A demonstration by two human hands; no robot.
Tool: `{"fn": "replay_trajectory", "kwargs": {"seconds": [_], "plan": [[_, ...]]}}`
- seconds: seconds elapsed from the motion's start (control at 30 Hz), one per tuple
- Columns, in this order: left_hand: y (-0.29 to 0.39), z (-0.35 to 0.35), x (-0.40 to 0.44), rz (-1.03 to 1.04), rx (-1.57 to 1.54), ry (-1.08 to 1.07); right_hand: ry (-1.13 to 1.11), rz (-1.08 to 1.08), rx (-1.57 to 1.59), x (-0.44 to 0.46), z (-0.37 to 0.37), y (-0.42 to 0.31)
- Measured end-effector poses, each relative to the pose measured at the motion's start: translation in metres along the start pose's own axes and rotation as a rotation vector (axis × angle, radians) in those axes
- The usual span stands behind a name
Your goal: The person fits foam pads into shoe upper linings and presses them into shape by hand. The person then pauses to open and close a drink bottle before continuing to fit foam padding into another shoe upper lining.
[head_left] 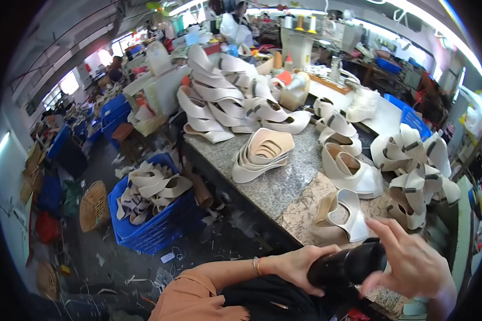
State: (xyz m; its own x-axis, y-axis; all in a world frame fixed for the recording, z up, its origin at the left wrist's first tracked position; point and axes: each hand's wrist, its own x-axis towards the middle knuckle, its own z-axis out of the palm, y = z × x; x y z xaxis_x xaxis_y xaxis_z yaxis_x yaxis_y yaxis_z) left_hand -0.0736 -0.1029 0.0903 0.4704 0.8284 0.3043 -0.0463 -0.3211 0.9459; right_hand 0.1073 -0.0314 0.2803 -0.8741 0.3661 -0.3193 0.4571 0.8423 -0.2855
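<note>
My left hand (301,266) is wrapped round a black cylindrical bottle (340,267), held tilted near the bench's front edge. Curled about the other end of this bottle is my right hand (412,259), fingers on the far side and thumb on the near side; its palm hides that end. Just beyond the bottle, a cream shoe upper (352,216) rests on a worn, marked board (305,206). Behind it stand more uppers (353,171). A nested stack of cream uppers (262,155) lies on the speckled bench top (214,152).
Large piles of white uppers (214,91) cover the back of the bench, and another pile (415,176) stands at right. A blue crate (150,230) of uppers sits on the floor at left, near a wicker basket (95,206). Scraps litter the floor. A person (238,24) is far behind.
</note>
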Motion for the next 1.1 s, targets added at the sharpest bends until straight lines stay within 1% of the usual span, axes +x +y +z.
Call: {"fn": "replay_trajectory", "kwargs": {"seconds": [0.03, 0.07, 0.13, 0.17, 0.2, 0.3, 0.33, 0.43, 0.47, 0.5, 0.57, 0.6, 0.63, 0.67, 0.73, 0.77, 0.83, 0.87, 0.9, 0.97, 1.03, 1.07, 1.1], "plan": [[0.002, 0.006, 0.005, 0.009, 0.074, 0.123, -0.100, 0.252, -0.004, -0.001, -0.001, 0.002], [-0.003, 0.011, 0.009, 0.015, 0.137, 0.180, -0.026, 0.258, -0.003, 0.001, 0.009, 0.005], [-0.012, 0.017, 0.019, 0.038, 0.261, 0.301, 0.022, 0.184, -0.017, 0.000, 0.010, 0.011], [-0.016, 0.019, 0.020, 0.031, 0.246, 0.300, 0.031, 0.149, -0.019, -0.001, 0.011, 0.014], [-0.020, 0.022, 0.020, 0.020, 0.227, 0.298, 0.014, 0.034, -0.047, -0.004, 0.009, 0.021], [-0.022, 0.019, 0.031, 0.063, 0.297, 0.327, 0.178, -0.295, -0.020, 0.000, 0.002, 0.036], [-0.021, 0.021, 0.033, 0.051, 0.338, 0.357, 0.203, -0.150, 0.018, -0.007, 0.003, 0.033], [-0.025, 0.023, 0.038, 0.059, 0.446, 0.421, -0.174, 0.498, 0.107, 0.006, -0.010, 0.022], [-0.027, 0.021, 0.039, 0.078, 0.456, 0.428, -0.147, 0.480, 0.119, 0.007, -0.009, 0.023], [-0.028, 0.020, 0.041, 0.095, 0.465, 0.438, -0.108, 0.306, 0.082, 0.006, -0.008, 0.027], [-0.028, 0.013, 0.040, 0.099, 0.323, 0.330, -0.035, -0.036, 0.011, -0.002, -0.005, 0.039], [-0.029, 0.013, 0.039, 0.086, 0.256, 0.286, -0.047, -0.229, -0.050, 0.001, -0.006, 0.050], [-0.029, 0.013, 0.038, 0.074, 0.191, 0.239, -0.017, -0.222, -0.048, -0.002, -0.009, 0.049], [-0.027, 0.015, 0.038, 0.067, 0.249, 0.278, 0.013, -0.214, -0.046, -0.006, -0.012, 0.045], [-0.022, 0.021, 0.039, 0.054, 0.365, 0.351, 0.016, -0.049, 0.043, -0.014, -0.014, 0.039], [-0.024, 0.023, 0.040, 0.074, 0.441, 0.386, -0.068, 0.217, 0.056, -0.009, -0.015, 0.035], [-0.031, 0.025, 0.043, 0.116, 0.594, 0.449, -0.267, 0.425, 0.004, 0.008, -0.017, 0.025], [-0.031, 0.025, 0.044, 0.118, 0.611, 0.455, -0.185, 0.326, -0.021, 0.004, -0.013, 0.024], [-0.028, 0.024, 0.044, 0.089, 0.542, 0.435, -0.103, 0.230, -0.046, -0.001, -0.010, 0.023], [-0.023, 0.021, 0.042, 0.006, 0.318, 0.315, 0.056, 0.035, -0.107, -0.011, -0.006, 0.025], [-0.025, 0.022, 0.045, 0.047, 0.061, 0.227, 0.196, -0.176, -0.176, -0.017, -0.008, 0.032], [-0.026, 0.023, 0.047, 0.065, -0.065, 0.185, 0.167, -0.149, -0.139, -0.020, -0.011, 0.031], [-0.025, 0.023, 0.048, 0.067, -0.070, 0.164, 0.262, -0.172, -0.068, -0.023, -0.010, 0.032]]}}
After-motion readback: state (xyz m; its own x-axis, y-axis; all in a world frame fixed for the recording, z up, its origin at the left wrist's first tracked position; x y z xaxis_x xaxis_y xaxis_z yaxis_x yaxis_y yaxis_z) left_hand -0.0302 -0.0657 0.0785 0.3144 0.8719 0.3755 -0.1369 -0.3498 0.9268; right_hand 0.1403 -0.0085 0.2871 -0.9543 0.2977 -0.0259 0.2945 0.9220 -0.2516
